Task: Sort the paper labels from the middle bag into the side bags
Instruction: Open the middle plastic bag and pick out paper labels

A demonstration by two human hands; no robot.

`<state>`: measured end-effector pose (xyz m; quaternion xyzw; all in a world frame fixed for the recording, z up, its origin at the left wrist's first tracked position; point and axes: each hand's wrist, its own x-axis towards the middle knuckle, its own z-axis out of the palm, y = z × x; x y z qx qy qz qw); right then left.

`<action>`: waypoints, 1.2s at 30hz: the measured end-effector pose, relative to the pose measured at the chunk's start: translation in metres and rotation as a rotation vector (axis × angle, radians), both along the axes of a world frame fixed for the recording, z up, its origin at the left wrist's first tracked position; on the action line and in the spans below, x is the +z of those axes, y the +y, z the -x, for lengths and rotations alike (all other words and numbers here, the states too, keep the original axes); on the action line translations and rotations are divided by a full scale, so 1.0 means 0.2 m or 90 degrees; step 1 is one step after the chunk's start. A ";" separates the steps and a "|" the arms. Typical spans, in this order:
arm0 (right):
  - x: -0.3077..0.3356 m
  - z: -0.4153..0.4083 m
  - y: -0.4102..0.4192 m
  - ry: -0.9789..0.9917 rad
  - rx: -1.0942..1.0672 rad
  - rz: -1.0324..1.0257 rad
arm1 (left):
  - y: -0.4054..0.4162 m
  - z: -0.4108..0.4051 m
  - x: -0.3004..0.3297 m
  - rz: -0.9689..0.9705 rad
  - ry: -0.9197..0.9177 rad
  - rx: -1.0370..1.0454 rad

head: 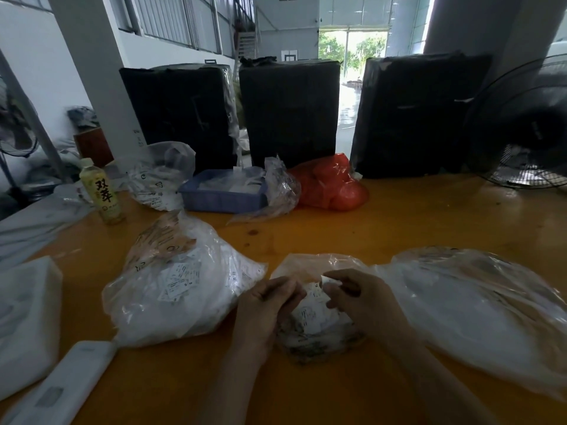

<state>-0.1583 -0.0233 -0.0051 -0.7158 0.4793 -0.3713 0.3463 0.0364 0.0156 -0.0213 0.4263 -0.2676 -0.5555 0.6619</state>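
The small middle bag [313, 329] of clear plastic lies on the orange table, holding several white paper labels. My left hand [264, 308] rests at its left side with fingers curled against the bag's opening. My right hand [356, 297] is over the bag's right side and pinches a small white label [329, 280] between thumb and fingers. The left side bag [181, 286] is a full clear bag with printed labels showing through. The right side bag [487, 305] is a wide clear bag lying flat.
A green tea bottle [102, 191] stands at the left. A blue tray [224, 191], another clear bag [159, 176] and a red bag [331, 182] sit behind, before three black wrapped parcels [290, 111]. A fan [521, 124] stands at the right. White foam [27, 320] lies at the left edge.
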 end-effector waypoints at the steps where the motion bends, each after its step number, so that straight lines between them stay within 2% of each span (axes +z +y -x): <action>1: 0.00 0.01 0.00 -0.037 0.015 -0.032 | 0.00 0.00 0.00 -0.004 0.002 -0.005; 6: 0.02 0.03 0.01 -0.192 0.019 -0.094 | 0.01 0.01 0.00 -0.007 -0.021 -0.039; 8: 0.02 0.02 0.01 -0.204 -0.009 -0.068 | 0.01 0.01 0.00 -0.008 -0.030 -0.044; 18: 0.02 -0.01 0.04 -0.038 -0.031 0.106 | 0.01 0.01 0.00 -0.013 -0.042 -0.054; 28: 0.01 -0.03 0.05 0.076 -0.030 0.158 | 0.02 0.03 -0.01 0.010 -0.140 -0.058; 33: 0.00 -0.04 0.04 0.119 -0.021 0.202 | 0.03 0.04 0.00 -0.008 -0.133 -0.031; 36: 0.00 -0.04 0.05 0.118 0.001 0.216 | 0.03 0.04 0.00 -0.013 -0.200 -0.023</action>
